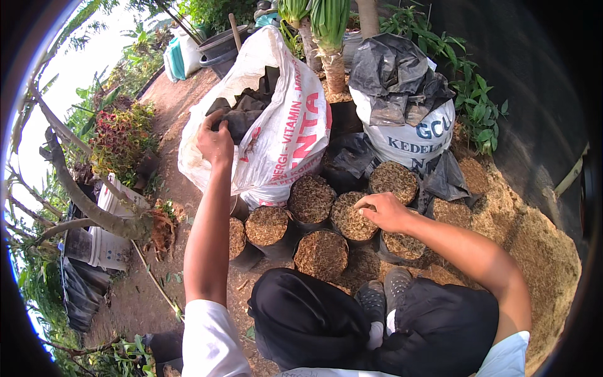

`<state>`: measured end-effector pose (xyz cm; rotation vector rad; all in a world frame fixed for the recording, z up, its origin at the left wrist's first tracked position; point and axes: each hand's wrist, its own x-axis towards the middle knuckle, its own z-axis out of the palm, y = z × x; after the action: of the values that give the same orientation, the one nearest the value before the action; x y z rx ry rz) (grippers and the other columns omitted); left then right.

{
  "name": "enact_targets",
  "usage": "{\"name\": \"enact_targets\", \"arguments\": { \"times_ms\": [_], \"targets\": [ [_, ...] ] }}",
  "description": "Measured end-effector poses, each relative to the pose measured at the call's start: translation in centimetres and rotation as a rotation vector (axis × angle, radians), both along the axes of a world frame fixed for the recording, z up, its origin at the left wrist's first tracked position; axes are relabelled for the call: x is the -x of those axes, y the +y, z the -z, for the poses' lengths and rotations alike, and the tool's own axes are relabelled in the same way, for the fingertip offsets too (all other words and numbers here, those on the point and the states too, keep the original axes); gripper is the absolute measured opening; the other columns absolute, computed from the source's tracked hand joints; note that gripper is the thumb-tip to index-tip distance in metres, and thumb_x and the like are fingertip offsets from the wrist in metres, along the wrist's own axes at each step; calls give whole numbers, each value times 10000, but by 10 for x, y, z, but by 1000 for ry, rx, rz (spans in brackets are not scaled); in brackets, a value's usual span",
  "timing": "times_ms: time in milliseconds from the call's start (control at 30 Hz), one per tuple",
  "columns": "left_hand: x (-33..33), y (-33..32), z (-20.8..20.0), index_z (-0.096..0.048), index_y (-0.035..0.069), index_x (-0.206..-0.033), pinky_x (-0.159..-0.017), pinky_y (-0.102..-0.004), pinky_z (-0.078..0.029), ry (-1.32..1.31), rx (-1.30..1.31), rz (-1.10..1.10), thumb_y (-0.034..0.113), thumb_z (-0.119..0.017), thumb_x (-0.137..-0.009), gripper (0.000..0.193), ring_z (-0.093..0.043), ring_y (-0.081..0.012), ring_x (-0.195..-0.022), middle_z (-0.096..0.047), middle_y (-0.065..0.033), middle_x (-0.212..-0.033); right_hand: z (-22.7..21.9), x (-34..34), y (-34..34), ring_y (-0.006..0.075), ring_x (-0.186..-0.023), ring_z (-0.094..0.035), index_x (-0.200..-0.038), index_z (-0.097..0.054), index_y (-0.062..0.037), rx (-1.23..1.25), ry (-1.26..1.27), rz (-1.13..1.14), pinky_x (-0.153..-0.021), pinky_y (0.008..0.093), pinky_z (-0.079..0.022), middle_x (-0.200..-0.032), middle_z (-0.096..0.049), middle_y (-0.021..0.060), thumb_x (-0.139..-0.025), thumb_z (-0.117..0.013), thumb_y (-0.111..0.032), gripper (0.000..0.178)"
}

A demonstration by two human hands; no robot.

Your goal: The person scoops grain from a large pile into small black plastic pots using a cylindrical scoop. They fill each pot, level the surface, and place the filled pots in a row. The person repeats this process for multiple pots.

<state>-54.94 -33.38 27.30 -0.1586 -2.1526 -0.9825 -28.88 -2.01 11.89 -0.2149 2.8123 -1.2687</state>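
My left hand (215, 139) reaches to the mouth of a large white woven sack (207, 164) with red print. Its fingers are curled on the edge of a black plastic planting bag (244, 120), one of several crumpled in the sack; part of the grip is hidden. My right hand (384, 212) hovers over or rests lightly on a black planting bag filled with brown growing medium (347, 220); I cannot tell whether it touches. Its fingers are apart and nothing shows between them. Several more filled bags (321, 256) stand packed between the sack and my feet.
A second white sack (402, 141), topped with black plastic (402, 75), stands at the back right. Loose brown medium (534, 264) is heaped at right beside a dark sheet (534, 81). White buckets (110, 248) and a bent branch (69, 166) are at left. Thick plant trunks (333, 69) rise behind.
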Motion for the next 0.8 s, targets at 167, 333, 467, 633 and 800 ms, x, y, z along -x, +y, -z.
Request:
{"name": "enact_targets", "arguments": {
  "times_ms": [167, 333, 467, 633, 800],
  "targets": [
    [-4, -24, -14, -823, 72, -1134, -935, -331, -564, 132, -261, 59, 69, -780, -906, 232, -764, -196, -992, -820, -88, -1079, -2, -2, -9, 371, -1083, -749, -1204, -772, -97, 0, 60, 0, -974, 465, -577, -1172, -785, 175, -991, -675, -278, 296],
    [-29, -44, -14, -749, -2, -1094, -830, -264, -544, 192, -604, 240, -62, -723, -937, 170, -683, -120, -887, -737, -52, -990, 2, -7, -13, 385, -1053, -751, -1185, -767, -85, 48, 97, -29, -962, 468, -578, -1143, -784, 186, -984, -672, -261, 283],
    [-62, -52, 5, -740, -2, -1094, -807, -249, -536, 231, -571, 287, -12, -771, -955, 143, -665, -97, -883, -726, -36, -983, 2, -6, -13, 375, -1047, -756, -1172, -767, -76, 76, 124, -19, -940, 465, -582, -1112, -788, 190, -976, -671, -233, 270],
    [-76, -53, 30, -753, 13, -1149, -850, -298, -550, 185, -273, 119, 163, -839, -951, 263, -699, -151, -925, -764, -64, -1010, 3, -6, -14, 366, -1041, -761, -1169, -769, -71, 58, 130, -10, -915, 463, -585, -1098, -790, 195, -974, -673, -220, 264],
    [-51, -50, 59, -694, 45, -1354, -1080, -429, -517, -119, 148, 185, 261, -822, -933, 490, -662, -344, -1266, -667, -197, -1395, 3, -10, -17, 367, -1059, -755, -1182, -763, -70, 64, 121, -29, -940, 449, -584, -1121, -788, 187, -978, -675, -220, 267]
  ]
}}
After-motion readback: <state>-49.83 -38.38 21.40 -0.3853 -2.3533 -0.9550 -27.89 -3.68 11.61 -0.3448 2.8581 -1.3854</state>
